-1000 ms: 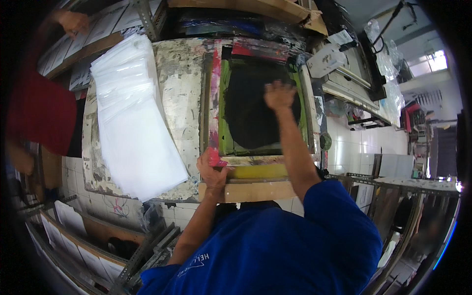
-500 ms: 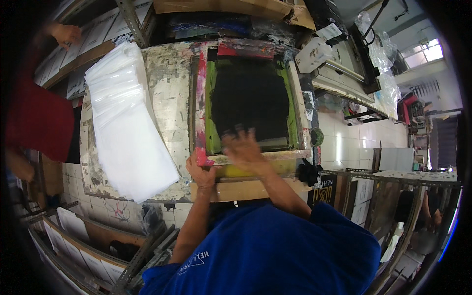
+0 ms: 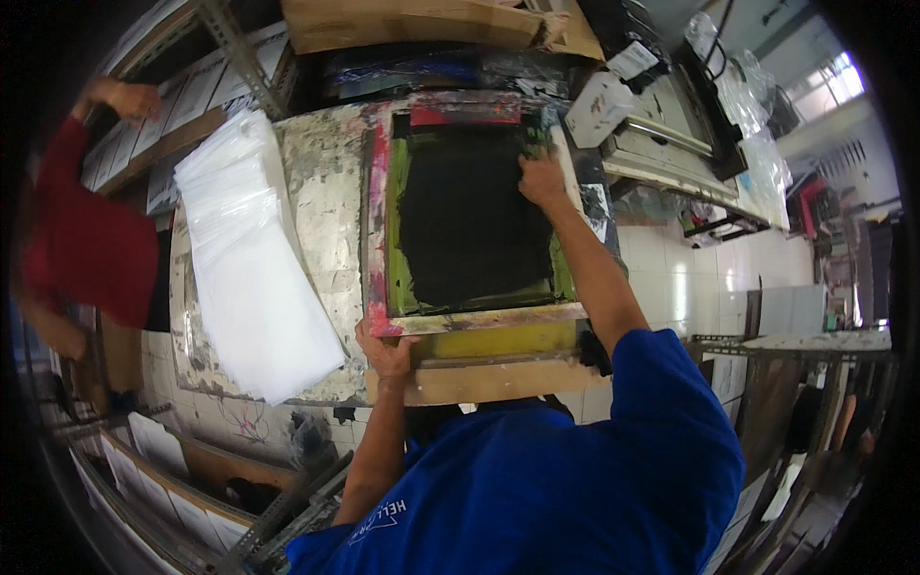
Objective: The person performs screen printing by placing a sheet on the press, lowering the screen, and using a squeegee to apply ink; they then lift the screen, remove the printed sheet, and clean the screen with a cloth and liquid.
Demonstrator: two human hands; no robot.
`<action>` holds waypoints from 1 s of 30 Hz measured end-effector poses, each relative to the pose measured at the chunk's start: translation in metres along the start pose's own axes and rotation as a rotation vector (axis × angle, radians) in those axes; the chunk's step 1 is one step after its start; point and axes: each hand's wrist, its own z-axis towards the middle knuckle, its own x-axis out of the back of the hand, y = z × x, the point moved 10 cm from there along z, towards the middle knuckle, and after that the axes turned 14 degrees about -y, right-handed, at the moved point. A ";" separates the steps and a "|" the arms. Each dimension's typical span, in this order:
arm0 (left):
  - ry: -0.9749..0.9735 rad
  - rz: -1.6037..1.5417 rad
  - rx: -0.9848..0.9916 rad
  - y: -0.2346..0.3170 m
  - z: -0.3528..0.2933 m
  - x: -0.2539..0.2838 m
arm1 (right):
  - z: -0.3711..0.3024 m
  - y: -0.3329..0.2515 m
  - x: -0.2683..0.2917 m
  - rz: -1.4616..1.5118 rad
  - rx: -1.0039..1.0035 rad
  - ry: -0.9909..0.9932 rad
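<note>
A screen printing frame (image 3: pixel 381 240) with paint-stained wooden sides lies in front of me. Black ink (image 3: pixel 470 211) covers most of its mesh, and green shows along the borders. My left hand (image 3: pixel 385 355) grips the frame's near left corner, thumb on the front bar and fingers at the side. My right hand (image 3: pixel 543 180) reaches over the far right part of the mesh, with a finger extended and others partly bent. Nothing shows in it; whether its fingertips touch the ink I cannot tell. A yellow strip (image 3: pixel 498 339) shows below the front bar.
Left of the frame, a stack of white plastic sheets or bags (image 3: pixel 259 287) lies on the stained worktable (image 3: pixel 326 201). A person in a red top (image 3: pixel 96 249) stands at far left. Cardboard (image 3: pixel 412 24) lies beyond, a white container (image 3: pixel 599 107) at far right, shelving (image 3: pixel 182 460) at near left.
My right hand has moved from the near part of the mesh to its far right side. The left hand stays at the corner. The black ink looks much the same.
</note>
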 end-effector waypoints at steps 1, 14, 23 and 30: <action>0.003 -0.061 0.017 -0.005 -0.001 0.000 | 0.000 -0.005 -0.003 -0.043 0.015 -0.010; -0.027 0.063 0.016 -0.003 -0.003 -0.001 | -0.120 0.129 0.019 0.195 -0.187 0.464; -0.006 0.145 0.039 0.009 0.001 0.004 | 0.066 -0.052 0.122 0.361 0.384 0.505; -0.064 0.290 0.008 0.017 0.002 0.002 | 0.150 -0.093 0.094 0.161 0.403 0.175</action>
